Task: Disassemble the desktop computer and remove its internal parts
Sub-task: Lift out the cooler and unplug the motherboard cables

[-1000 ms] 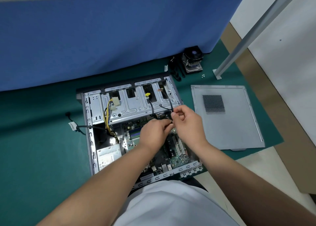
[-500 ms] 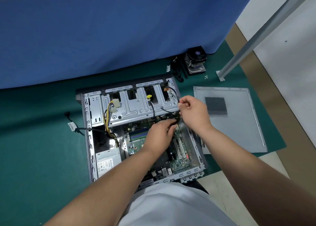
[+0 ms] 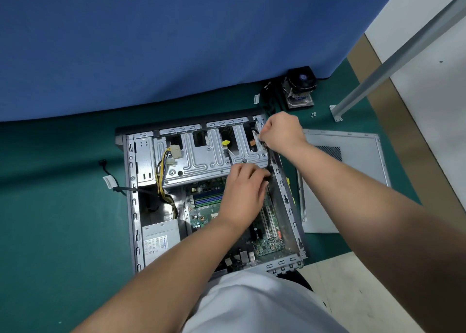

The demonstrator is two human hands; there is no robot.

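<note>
The open desktop case (image 3: 131,196) lies on its side on a green mat. Inside are a silver drive cage (image 3: 201,156), a green motherboard (image 3: 206,206) and a grey power supply (image 3: 161,242) with yellow and black wires. My right hand (image 3: 282,132) is at the case's far right corner and pinches a thin black cable (image 3: 256,131) there. My left hand (image 3: 243,194) reaches over the motherboard, its fingers curled on a black connector by the cage's right end; the fingertips are partly hidden.
The removed side panel (image 3: 358,166) lies right of the case. A CPU cooler with fan (image 3: 300,88) and small screws (image 3: 313,114) sit behind it. A loose black cable (image 3: 111,181) trails left of the case. A blue partition (image 3: 176,43) and a metal leg (image 3: 393,63) bound the area.
My right hand has moved away from the left one, up to the case's far right corner, drawing the black cable with it. My left hand stays over the motherboard.
</note>
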